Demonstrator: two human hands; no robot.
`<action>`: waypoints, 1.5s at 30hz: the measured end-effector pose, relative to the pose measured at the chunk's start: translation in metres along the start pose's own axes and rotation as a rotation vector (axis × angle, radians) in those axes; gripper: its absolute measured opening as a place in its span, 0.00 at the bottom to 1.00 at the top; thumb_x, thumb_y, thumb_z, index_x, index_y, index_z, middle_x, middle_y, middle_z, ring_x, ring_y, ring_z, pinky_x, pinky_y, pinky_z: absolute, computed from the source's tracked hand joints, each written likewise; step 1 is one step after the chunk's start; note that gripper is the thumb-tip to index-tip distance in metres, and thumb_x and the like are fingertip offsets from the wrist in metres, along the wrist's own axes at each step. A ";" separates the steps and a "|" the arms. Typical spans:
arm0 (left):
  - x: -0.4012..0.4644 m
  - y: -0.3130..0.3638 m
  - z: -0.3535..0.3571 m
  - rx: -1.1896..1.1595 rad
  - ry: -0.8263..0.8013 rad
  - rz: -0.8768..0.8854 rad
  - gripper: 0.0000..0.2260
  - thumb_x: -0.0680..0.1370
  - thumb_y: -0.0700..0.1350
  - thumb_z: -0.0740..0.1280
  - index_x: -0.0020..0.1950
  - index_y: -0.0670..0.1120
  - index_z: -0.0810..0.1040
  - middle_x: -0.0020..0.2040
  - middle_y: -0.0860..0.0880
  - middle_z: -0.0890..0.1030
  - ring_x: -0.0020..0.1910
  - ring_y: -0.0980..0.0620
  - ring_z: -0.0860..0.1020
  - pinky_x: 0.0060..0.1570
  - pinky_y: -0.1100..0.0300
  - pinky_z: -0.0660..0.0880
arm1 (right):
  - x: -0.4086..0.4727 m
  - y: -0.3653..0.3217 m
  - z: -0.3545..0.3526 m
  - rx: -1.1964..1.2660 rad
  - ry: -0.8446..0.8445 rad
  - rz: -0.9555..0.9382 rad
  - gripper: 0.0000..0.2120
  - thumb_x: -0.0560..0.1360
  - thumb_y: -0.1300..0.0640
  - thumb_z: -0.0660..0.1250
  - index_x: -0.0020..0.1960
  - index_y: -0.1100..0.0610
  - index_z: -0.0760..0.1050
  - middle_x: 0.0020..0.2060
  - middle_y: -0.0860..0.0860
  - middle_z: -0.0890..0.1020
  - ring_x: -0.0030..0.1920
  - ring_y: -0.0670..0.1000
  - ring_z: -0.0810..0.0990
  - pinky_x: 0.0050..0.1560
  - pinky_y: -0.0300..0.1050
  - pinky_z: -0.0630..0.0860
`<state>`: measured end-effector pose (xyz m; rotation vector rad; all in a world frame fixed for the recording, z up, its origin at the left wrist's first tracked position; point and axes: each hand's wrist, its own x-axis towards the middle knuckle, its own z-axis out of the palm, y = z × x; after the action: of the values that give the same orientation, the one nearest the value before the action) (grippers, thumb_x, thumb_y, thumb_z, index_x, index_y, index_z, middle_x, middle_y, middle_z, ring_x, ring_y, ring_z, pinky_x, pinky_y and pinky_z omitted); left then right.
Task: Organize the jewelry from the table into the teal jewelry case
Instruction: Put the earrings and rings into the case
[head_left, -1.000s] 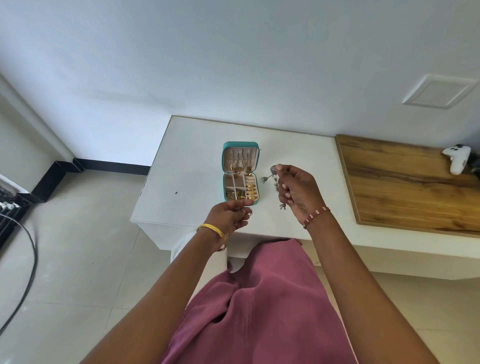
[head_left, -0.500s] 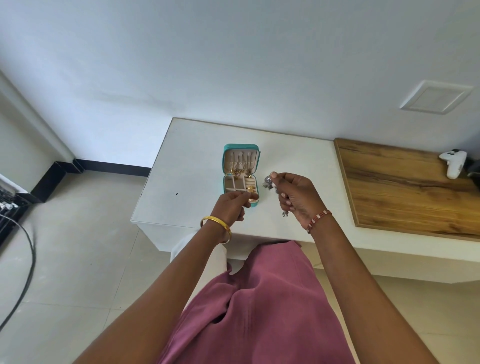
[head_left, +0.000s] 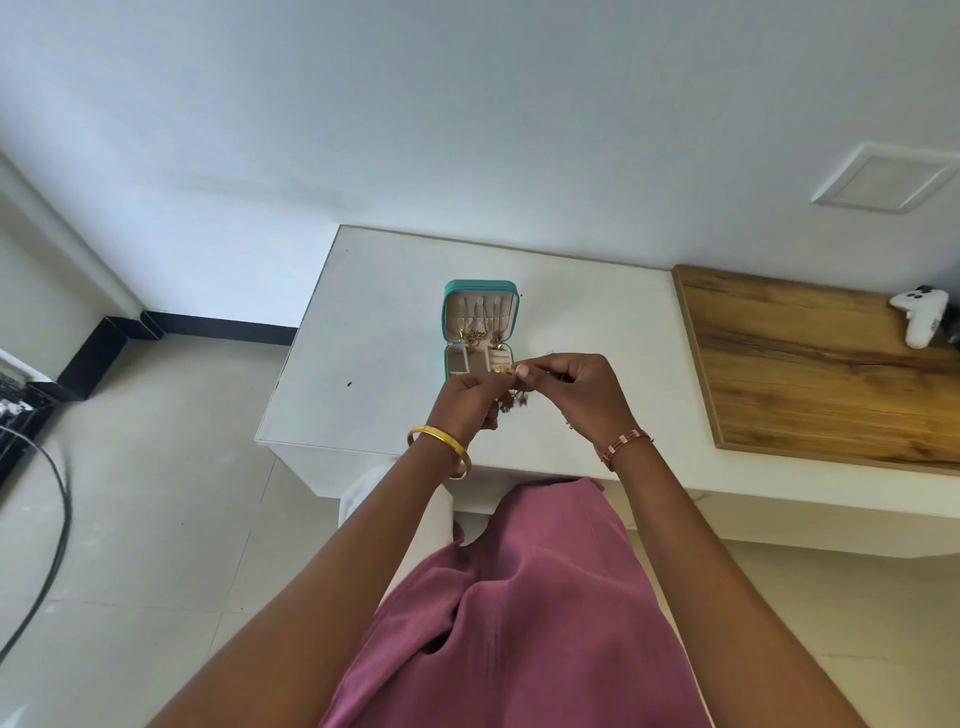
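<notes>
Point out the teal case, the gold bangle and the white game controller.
teal case (head_left: 481, 286): head view, on the top edge of the open lid.
gold bangle (head_left: 441, 439): head view, on the band across the left wrist.
game controller (head_left: 918, 312): head view, on the white body.

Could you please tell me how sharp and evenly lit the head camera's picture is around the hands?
Head view: soft, even daylight, no glare; wide-angle bending at the edges; the small silver jewelry piece between left hand and right hand is blurred, the open teal jewelry case sharper.
</notes>
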<state>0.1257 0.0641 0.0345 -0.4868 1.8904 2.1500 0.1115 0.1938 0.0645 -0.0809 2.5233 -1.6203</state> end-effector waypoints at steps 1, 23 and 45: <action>0.001 -0.001 0.001 -0.012 -0.004 0.000 0.11 0.77 0.43 0.64 0.35 0.44 0.79 0.29 0.45 0.69 0.27 0.52 0.65 0.31 0.61 0.65 | 0.001 0.001 0.001 0.011 -0.005 0.012 0.09 0.74 0.60 0.67 0.50 0.65 0.81 0.36 0.55 0.81 0.25 0.38 0.73 0.27 0.26 0.66; 0.035 -0.028 0.009 -0.321 0.051 -0.274 0.10 0.78 0.42 0.61 0.40 0.44 0.78 0.30 0.50 0.81 0.34 0.52 0.80 0.40 0.60 0.77 | 0.069 0.113 0.009 -0.278 0.079 0.406 0.15 0.70 0.72 0.56 0.44 0.61 0.79 0.48 0.64 0.81 0.44 0.53 0.76 0.53 0.49 0.75; 0.004 -0.005 0.006 -0.531 0.165 -0.352 0.07 0.76 0.40 0.64 0.41 0.40 0.78 0.28 0.46 0.82 0.29 0.51 0.81 0.29 0.63 0.79 | -0.012 0.022 0.042 -0.367 0.105 -0.003 0.07 0.69 0.60 0.71 0.46 0.61 0.78 0.39 0.53 0.81 0.37 0.49 0.74 0.39 0.36 0.67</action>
<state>0.1234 0.0705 0.0287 -1.0376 1.1563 2.3934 0.1304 0.1668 0.0286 -0.0391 2.8713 -1.1714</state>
